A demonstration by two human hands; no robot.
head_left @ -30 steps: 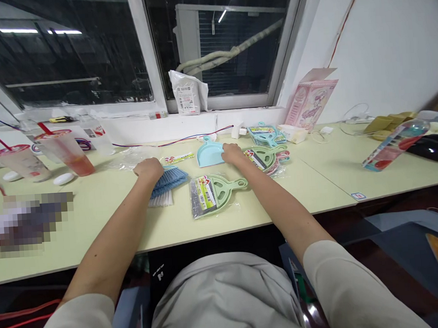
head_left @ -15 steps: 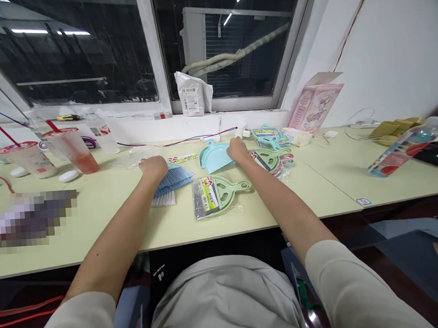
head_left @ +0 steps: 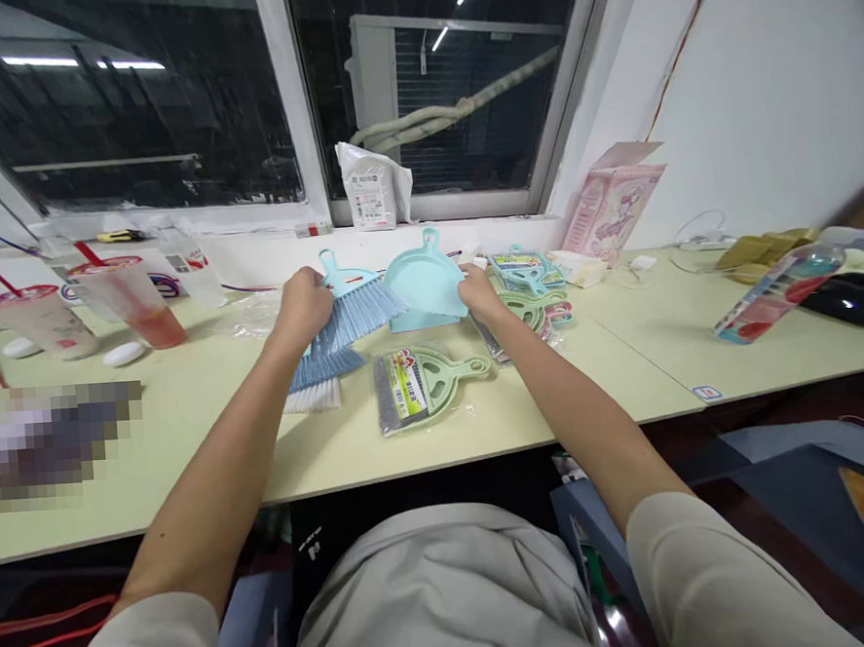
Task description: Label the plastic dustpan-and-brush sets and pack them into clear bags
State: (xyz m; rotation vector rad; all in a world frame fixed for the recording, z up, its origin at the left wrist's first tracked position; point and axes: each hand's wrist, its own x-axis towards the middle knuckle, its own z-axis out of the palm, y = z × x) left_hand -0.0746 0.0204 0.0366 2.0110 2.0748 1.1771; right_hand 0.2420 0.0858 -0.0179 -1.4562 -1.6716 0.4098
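Note:
My left hand (head_left: 308, 307) is closed on the side of a small blue hand brush (head_left: 362, 313), its handle up and its bristles fanned toward the right. Below that hand, more brushes with blue bristles (head_left: 325, 369) and white bristles (head_left: 312, 398) lie on the table. My right hand (head_left: 478, 291) pinches the right edge of a light blue dustpan (head_left: 423, 273), which is tilted up with its handle at the top. Between my forearms, a green dustpan set (head_left: 436, 382) in clear plastic lies flat. The brush's bristle tips come close to the dustpan; whether they touch, I cannot tell.
Wrapped blue sets (head_left: 523, 271) and green sets (head_left: 538, 309) lie beyond my right wrist. Drink cups (head_left: 134, 301) with red straws stand at left. A pink box (head_left: 615, 205), a tilted bottle (head_left: 778, 293) and yellow pieces (head_left: 768, 252) are at right. A white package (head_left: 372, 195) leans against the window.
Both hands have risen slightly, lifting the brush and the dustpan off the table. The brush has swung toward the dustpan, uncovering other bristles below. The view has shifted a little.

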